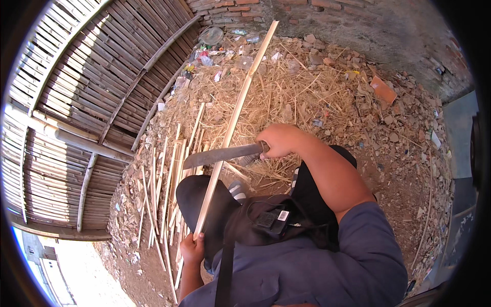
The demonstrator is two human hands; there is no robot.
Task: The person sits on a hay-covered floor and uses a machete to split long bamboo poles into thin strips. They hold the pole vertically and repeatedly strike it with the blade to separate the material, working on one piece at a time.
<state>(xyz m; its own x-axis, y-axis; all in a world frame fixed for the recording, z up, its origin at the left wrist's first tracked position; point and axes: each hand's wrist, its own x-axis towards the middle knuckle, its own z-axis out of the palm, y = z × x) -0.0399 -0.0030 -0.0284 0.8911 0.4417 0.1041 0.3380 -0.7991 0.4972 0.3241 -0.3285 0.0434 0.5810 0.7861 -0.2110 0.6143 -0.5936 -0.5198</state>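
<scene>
My left hand [192, 247] is closed round the near end of a long, pale split bamboo strip [236, 113]. The strip slants up and away over my left thigh, its far end near the brick wall. In my right hand [279, 140] is the handle of a machete [220, 155]. Its broad, dark blade points left and lies across the strip, just beyond my left knee. Whether the edge bites into the bamboo I cannot tell. Several cut bamboo strips [164, 189] lie in a loose pile on the ground to the left of my leg.
Dry shavings and straw [302, 97] cover the ground ahead, with rubble and litter around. A bamboo slat wall [92, 77] rises on the left, a brick wall [358, 25] at the back. An orange tile piece [383, 89] lies at the right. A black device [271, 220] rests at my waist.
</scene>
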